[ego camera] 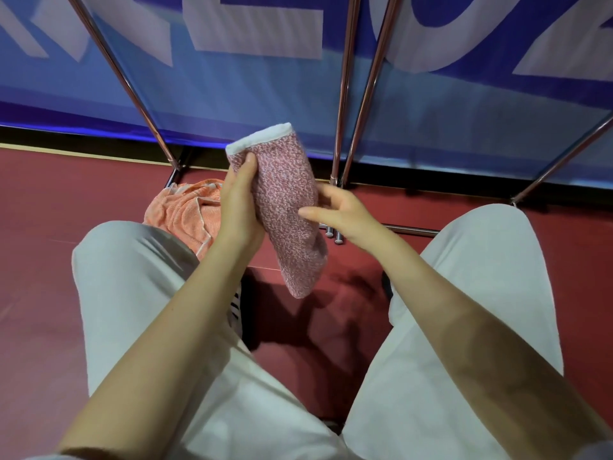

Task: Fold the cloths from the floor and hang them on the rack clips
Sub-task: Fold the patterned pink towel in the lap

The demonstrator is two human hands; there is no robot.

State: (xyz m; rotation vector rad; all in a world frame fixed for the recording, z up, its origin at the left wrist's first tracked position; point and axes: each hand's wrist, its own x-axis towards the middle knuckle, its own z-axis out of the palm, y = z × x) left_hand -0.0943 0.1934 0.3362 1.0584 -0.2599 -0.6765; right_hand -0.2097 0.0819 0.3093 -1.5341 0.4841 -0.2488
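Your left hand (239, 207) holds the pink cloth (287, 207) in mid-air between your knees, thumb on the front near the top and fingers wrapped behind: a closed grip on the fabric. The cloth is folded into a long, narrow, soft pad with a nubbly pink-and-white fleck and a plain white hem band across its upper end; it hangs tilted, lower end rounded.

Your right hand (341, 212) sits beside the cloth's right edge, thumb out straight, fingertips reaching behind the fabric; whether they pinch it, you cannot tell.

An orange cloth (185, 212), crumpled and woven-looking with pale edging, lies on the dark red floor (66, 207) by your left knee. Thin shiny metal rack legs (341, 127) rise before a blue banner (232, 104).
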